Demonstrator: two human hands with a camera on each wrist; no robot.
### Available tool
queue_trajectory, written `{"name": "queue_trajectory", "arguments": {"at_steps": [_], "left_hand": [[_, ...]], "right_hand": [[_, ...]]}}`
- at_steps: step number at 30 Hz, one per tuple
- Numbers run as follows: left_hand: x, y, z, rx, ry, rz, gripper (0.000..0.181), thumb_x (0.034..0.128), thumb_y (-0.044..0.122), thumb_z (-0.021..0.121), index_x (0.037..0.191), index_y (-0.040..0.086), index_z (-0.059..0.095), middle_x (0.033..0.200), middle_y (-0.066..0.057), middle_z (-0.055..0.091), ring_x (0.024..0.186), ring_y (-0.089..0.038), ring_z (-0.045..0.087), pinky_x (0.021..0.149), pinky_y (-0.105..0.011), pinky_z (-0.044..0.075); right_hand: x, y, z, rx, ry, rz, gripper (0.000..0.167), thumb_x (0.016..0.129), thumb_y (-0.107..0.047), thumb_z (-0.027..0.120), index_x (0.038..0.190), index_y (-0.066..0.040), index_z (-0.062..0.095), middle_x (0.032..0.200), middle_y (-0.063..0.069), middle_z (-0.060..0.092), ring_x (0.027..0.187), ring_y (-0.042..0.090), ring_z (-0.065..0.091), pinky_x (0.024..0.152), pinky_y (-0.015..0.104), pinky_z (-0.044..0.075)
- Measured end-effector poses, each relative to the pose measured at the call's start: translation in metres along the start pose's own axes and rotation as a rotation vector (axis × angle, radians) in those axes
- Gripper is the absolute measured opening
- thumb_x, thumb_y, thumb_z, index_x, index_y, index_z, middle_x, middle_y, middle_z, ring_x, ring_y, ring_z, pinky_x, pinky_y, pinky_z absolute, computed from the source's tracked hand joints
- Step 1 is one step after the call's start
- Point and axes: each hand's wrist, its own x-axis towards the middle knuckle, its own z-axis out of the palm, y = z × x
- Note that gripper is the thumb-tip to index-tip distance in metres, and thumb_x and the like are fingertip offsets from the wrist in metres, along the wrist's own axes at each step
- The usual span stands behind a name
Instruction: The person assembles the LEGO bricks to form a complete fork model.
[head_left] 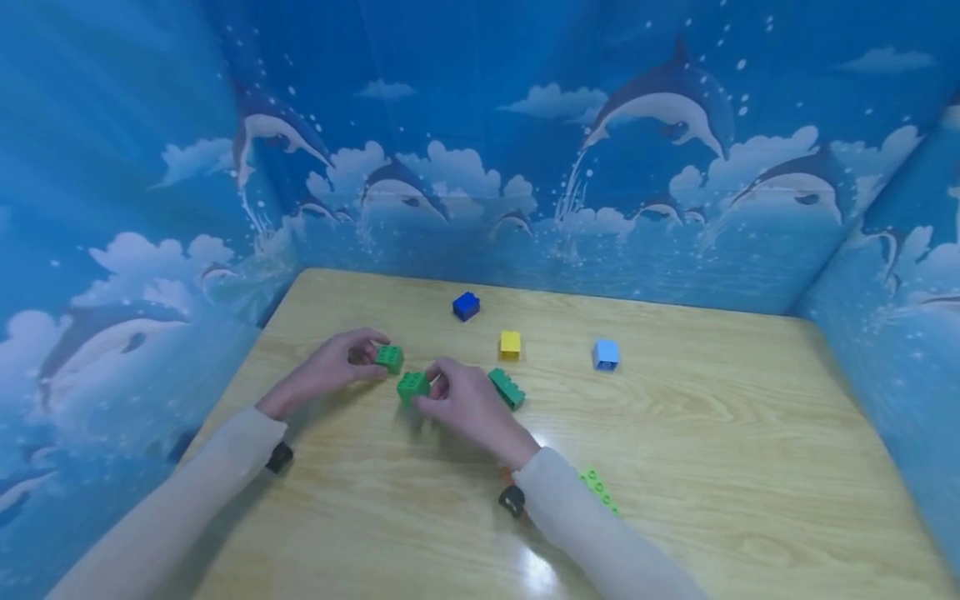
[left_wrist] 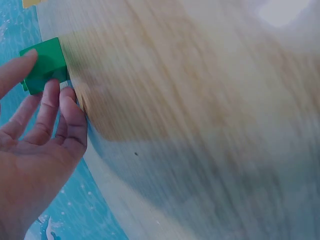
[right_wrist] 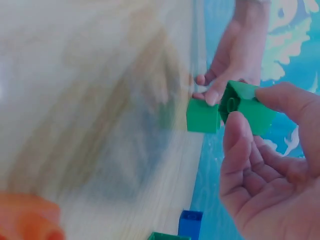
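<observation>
My left hand (head_left: pixel 348 360) pinches a green toy building brick (head_left: pixel 389 358) over the left part of the table. In the left wrist view, thumb and fingers grip this brick (left_wrist: pixel 49 62) by its sides. My right hand (head_left: pixel 472 404) holds a second green brick (head_left: pixel 413 387) between thumb and fingertips, just nearer the camera. The right wrist view shows this brick (right_wrist: pixel 255 115) with its hollow underside partly visible, close to the left hand's brick (right_wrist: pixel 202 116). From these views I cannot tell whether the two bricks touch. A darker green brick (head_left: pixel 507 389) lies just right of my right hand.
On the wooden table (head_left: pixel 712 450) lie a dark blue brick (head_left: pixel 466 306), a yellow brick (head_left: pixel 510 345) and a light blue brick (head_left: pixel 606 355). A lime brick (head_left: pixel 600 492) is partly hidden by my right sleeve. An orange piece (right_wrist: pixel 30 217) shows in the right wrist view. Dolphin-print curtains (head_left: pixel 465 225) border the table.
</observation>
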Motion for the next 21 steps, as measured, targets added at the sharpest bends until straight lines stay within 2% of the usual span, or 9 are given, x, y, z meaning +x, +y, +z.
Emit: {"name": "queue_trajectory", "arguments": {"at_steps": [4, 8, 15, 21], "left_hand": [[0.004, -0.002, -0.001, -0.003, 0.000, 0.017, 0.047, 0.0992, 0.015, 0.081, 0.141, 0.002, 0.066, 0.110, -0.011, 0.074, 0.100, -0.020, 0.068, 0.088, -0.030, 0.056], [0.005, -0.005, -0.002, -0.004, -0.006, 0.009, 0.046, 0.0991, 0.014, 0.081, 0.141, 0.002, 0.066, 0.110, -0.011, 0.074, 0.100, -0.019, 0.069, 0.087, -0.029, 0.057], [0.005, -0.004, -0.004, -0.037, -0.007, -0.008, 0.045, 0.0997, 0.017, 0.081, 0.140, 0.003, 0.066, 0.115, -0.013, 0.075, 0.105, -0.023, 0.071, 0.093, -0.034, 0.057], [0.004, -0.005, -0.004, -0.013, -0.007, 0.007, 0.044, 0.1000, 0.017, 0.080, 0.140, 0.004, 0.068, 0.116, -0.013, 0.077, 0.105, -0.023, 0.072, 0.094, -0.039, 0.060]], "right_hand": [[0.009, 0.002, -0.006, 0.052, 0.036, -0.012, 0.040, 0.099, -0.029, 0.081, 0.132, -0.010, 0.069, 0.100, -0.002, 0.076, 0.089, 0.009, 0.070, 0.077, 0.027, 0.061], [0.021, 0.008, -0.003, 0.062, 0.057, -0.027, 0.042, 0.102, -0.028, 0.078, 0.137, -0.009, 0.066, 0.105, 0.000, 0.077, 0.092, 0.010, 0.072, 0.079, 0.027, 0.062], [0.038, 0.016, 0.004, 0.079, 0.078, -0.043, 0.041, 0.104, -0.023, 0.076, 0.141, -0.009, 0.065, 0.110, 0.003, 0.078, 0.095, 0.012, 0.073, 0.081, 0.027, 0.063], [0.051, 0.015, 0.010, 0.121, 0.057, -0.060, 0.043, 0.104, -0.020, 0.075, 0.143, -0.008, 0.063, 0.112, 0.006, 0.078, 0.097, 0.014, 0.074, 0.084, 0.028, 0.064]]}}
